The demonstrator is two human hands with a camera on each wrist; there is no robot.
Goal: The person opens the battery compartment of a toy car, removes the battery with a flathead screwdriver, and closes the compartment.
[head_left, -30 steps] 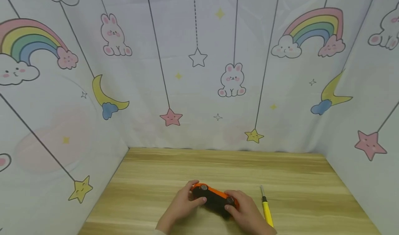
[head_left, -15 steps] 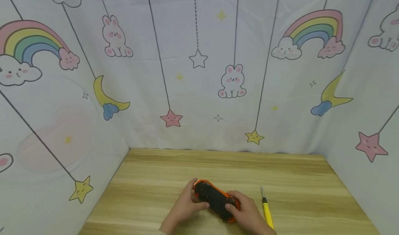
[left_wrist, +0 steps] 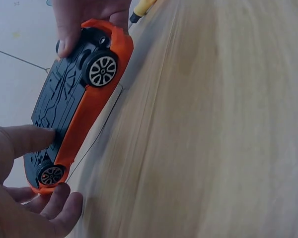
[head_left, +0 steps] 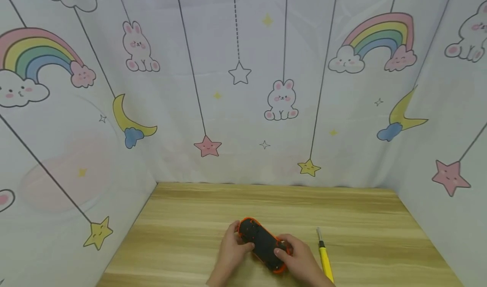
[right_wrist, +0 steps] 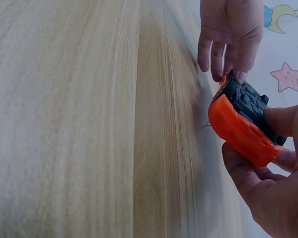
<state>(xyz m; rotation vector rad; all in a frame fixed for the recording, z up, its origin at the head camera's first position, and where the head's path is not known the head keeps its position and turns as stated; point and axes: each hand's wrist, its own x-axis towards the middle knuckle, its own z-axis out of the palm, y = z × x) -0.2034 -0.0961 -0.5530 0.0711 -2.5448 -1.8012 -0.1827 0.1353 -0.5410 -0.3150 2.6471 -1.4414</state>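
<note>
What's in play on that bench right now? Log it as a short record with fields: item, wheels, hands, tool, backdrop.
Item: orange toy car, black underside facing the head camera
Wheels: two clear in the left wrist view, spoked silver rims
Left hand: grips the car's far end, thumb on the underside
Right hand: grips the nearer end, thumb on the underside
Tool: yellow-handled screwdriver, lying on the table, right of the right hand
Backdrop: white, cartoon-printed

At lower centre, the car [head_left: 263, 245] shows its black underside more fully than before (orange side shrunk to a thin rim) and slants more steeply; the left hand [head_left: 231, 250] has edged rightward.
</note>
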